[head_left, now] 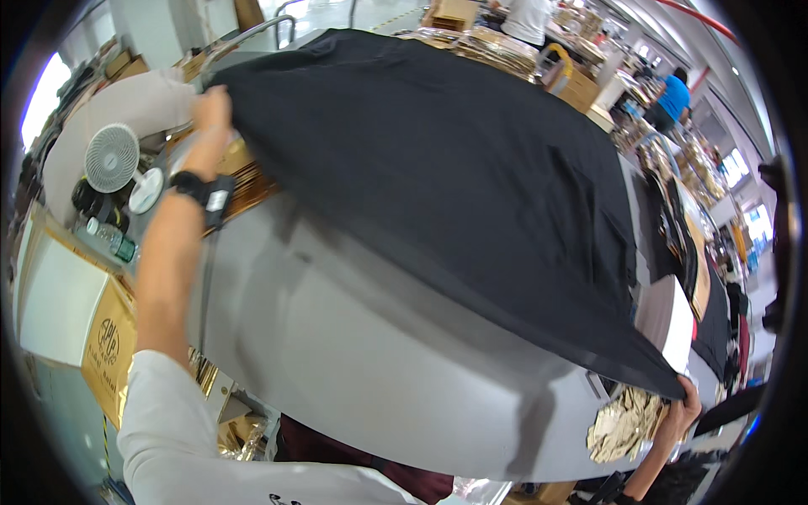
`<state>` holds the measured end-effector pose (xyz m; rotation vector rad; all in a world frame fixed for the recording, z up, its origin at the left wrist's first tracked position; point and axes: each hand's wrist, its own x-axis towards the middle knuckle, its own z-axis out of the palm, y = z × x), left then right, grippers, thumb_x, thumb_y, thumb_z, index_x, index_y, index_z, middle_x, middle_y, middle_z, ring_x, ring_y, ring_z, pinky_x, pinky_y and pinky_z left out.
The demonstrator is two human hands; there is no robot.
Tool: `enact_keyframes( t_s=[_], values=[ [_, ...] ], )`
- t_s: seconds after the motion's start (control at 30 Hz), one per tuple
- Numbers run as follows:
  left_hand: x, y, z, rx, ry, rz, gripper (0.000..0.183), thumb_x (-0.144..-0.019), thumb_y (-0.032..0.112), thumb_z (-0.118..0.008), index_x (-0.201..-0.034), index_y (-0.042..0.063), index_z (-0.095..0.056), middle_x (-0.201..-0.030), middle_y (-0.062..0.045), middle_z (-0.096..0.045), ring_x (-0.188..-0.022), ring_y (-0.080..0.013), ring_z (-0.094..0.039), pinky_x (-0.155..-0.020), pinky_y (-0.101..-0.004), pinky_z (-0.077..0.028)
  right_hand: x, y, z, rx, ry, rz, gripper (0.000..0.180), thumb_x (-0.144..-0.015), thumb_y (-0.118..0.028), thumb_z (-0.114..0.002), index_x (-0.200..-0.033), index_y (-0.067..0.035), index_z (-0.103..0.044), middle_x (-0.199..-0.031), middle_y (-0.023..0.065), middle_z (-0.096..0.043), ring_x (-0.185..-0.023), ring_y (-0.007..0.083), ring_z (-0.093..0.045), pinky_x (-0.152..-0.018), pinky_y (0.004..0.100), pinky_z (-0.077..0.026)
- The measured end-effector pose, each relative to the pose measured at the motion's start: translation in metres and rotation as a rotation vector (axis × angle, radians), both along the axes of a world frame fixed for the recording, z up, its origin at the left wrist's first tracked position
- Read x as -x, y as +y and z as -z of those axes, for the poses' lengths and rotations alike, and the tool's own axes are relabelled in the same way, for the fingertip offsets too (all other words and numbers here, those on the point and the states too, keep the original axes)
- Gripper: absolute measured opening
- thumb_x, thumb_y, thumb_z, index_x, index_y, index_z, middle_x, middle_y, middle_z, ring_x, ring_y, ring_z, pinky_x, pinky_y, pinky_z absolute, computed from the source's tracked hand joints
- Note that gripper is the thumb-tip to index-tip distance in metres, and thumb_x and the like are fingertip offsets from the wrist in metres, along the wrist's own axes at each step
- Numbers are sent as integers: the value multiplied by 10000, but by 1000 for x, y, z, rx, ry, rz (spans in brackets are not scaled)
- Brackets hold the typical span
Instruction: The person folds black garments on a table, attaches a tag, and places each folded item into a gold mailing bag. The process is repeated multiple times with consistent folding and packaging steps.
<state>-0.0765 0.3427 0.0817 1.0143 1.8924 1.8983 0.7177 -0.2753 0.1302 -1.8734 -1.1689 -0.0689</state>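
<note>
A large piece of black fabric [429, 170], perhaps a garment, is stretched across the grey table [353, 328]. My left hand [213, 110] grips its far-left corner, with the arm reaching out past the fan. Down at the lower right, my right hand [682, 404] pinches the opposite corner. The near edge of the fabric hangs taut between both hands, raised off the tabletop, and throws a shadow on it. The far part rests on the table with creases toward the right.
At left stand a white desk fan [112, 158], a plastic bottle [117, 241] and an open carton [69, 297]. Crumpled beige paper [622, 426] and a white stack [669, 322] lie by my right hand. Bagged packages [499, 50] line the far side. A person in blue [673, 98] is farther off.
</note>
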Motion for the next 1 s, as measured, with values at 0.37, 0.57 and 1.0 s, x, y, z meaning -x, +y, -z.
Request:
enact_keyframes(
  t_s=[0.37, 0.57, 1.0],
  values=[
    [146, -11, -126, 40, 9, 69, 336, -922, 226, -650, -1138, -22, -716, -1098, -160, -718, -960, -242, -703, -807, -382, -568, -4, 126, -109, -192, -133, 94, 288, -1094, -262, -598, -1199, -14, -698, -942, -12, -579, -839, 86, -533, -717, 258, -429],
    [153, 1, -68, 102, -23, 68, 164, -910, 92, -572, -988, 18, -695, -879, -83, -684, -756, -198, -676, -569, -316, -559, -43, 139, -68, -49, -583, 154, 351, -1099, -264, -565, -943, 51, -560, -792, 270, -507, -690, 371, -416, -667, 423, -436],
    [143, -157, 52, 15, 119, -182, 449, -889, 170, -745, -1280, -49, -709, -1261, -232, -736, -1186, -320, -702, -1036, -395, -502, -108, -65, 61, -178, -288, 580, 509, -1129, -367, -505, -1396, 51, -619, -1374, 239, -665, -1215, 350, -654, -1063, 384, -487]
  ],
)
